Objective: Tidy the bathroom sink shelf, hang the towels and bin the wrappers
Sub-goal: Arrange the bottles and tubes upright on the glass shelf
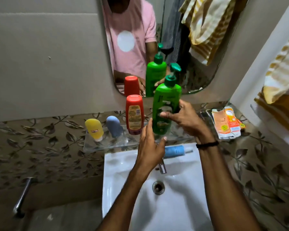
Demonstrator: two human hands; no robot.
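A green pump bottle [165, 100] stands upright on the glass shelf [97, 146] above the sink. My right hand [183, 119] is wrapped around its lower front. My left hand [150, 144] hovers just left of the bottle's base, fingers apart, holding nothing. Left of it on the shelf stand a red bottle [134, 114], a blue-grey bottle [114, 126] and a yellow bottle [93, 129], all cap down. Crumpled orange-and-white wrappers [225, 124] lie at the shelf's right end. A yellow-striped towel [280, 80] hangs at the right.
A blue tube [175, 150] lies on the back rim of the white sink [123, 180], beside the tap [162, 167]. A mirror [132, 39] is on the wall behind the shelf. A metal tap [22, 197] sticks out of the tiled wall at lower left.
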